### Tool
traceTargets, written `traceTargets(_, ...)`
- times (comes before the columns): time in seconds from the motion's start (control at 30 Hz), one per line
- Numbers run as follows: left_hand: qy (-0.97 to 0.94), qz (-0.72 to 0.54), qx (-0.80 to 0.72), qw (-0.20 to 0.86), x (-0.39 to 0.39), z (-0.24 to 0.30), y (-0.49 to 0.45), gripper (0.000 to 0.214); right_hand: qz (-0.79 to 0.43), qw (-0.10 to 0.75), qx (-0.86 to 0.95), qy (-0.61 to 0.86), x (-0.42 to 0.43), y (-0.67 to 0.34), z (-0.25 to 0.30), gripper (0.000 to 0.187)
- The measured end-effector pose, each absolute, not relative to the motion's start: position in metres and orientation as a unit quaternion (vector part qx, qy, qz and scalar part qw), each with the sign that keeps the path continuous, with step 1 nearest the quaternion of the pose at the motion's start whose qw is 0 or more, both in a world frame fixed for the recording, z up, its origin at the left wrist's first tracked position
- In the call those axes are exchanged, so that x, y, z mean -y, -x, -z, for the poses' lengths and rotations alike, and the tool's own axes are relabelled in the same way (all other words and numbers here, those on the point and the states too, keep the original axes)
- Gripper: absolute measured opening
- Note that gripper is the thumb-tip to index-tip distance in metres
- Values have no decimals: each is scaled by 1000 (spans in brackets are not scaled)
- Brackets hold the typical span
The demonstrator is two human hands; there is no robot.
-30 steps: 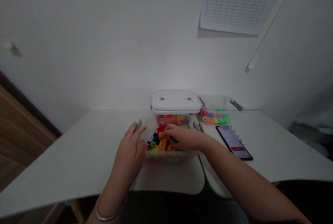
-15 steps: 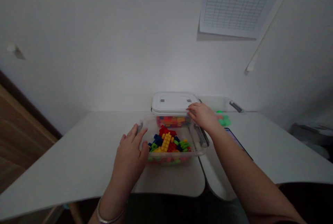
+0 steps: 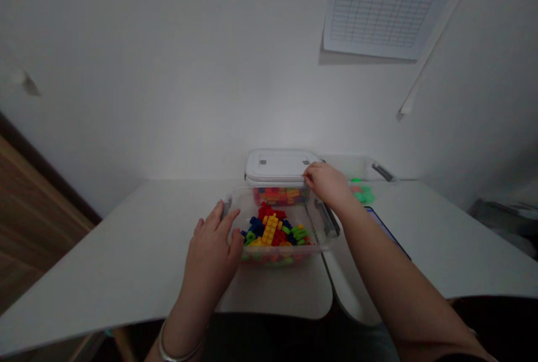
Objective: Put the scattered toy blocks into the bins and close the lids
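A clear plastic box (image 3: 296, 217) in front of me holds toy building blocks (image 3: 269, 230) in red, yellow, blue and green. At its left side is my left hand (image 3: 215, 244), fingers spread, with the fingertips by the rim and handle; I cannot tell if they press on it. My right hand (image 3: 325, 181) is over the far right corner of this box, before a second box's white lid (image 3: 279, 167). Its fingers are drawn together in a pinch near the lid's front edge. Whatever they may grip is hidden.
Behind, the lidded box holds orange and red blocks (image 3: 279, 195). Another clear box (image 3: 382, 171) with green pieces (image 3: 362, 194) stands back right. A phone (image 3: 389, 232) lies beside my right forearm. The white table (image 3: 138, 250) meets the wall, where a printed sheet (image 3: 374, 9) hangs.
The right hand's fingers have drawn closer together, and that hand has shifted up slightly near the lid. My left hand and the boxes stay nearly where they were.
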State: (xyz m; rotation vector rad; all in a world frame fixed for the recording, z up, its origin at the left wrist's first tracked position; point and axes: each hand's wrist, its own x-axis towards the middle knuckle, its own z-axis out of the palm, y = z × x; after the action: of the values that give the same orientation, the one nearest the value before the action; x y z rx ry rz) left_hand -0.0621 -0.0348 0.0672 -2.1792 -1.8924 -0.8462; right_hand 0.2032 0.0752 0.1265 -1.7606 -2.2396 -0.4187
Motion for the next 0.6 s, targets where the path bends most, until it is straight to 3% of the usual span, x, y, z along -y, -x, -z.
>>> traceTargets(0.33, 722, 284, 628, 58, 36, -69, 61, 47, 182, 175, 763, 595, -74, -202, -123, 19)
traceTargets(0.47, 715, 307, 627, 39, 35, -70, 61, 48, 190, 255, 757, 571, -69, -203, -122, 19)
traceTargets(0.6, 697, 368, 616, 1, 34, -65, 63, 62, 192, 358, 749, 523, -50, -202, -126, 17)
